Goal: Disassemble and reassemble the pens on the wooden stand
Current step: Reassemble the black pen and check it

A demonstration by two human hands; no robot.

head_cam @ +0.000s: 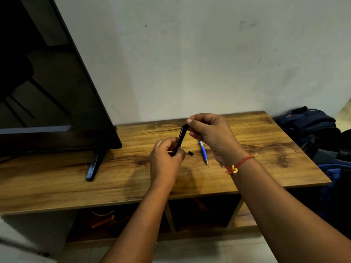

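Your left hand (pixel 167 158) and right hand (pixel 210 133) are pinching the black pen (pixel 181 138); the 7 o'clock compartment (pixel 81 230) is perhaps holding something orange (pixel 103 222).

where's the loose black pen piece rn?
Head view: the small black piece lies on the wooden stand, between the left hand, which grips the black pen, and the blue pen.

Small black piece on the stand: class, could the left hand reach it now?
Probably yes: the small black piece lies uncovered beside the left hand, nothing between them; but that hand grips the black pen, so must release first.
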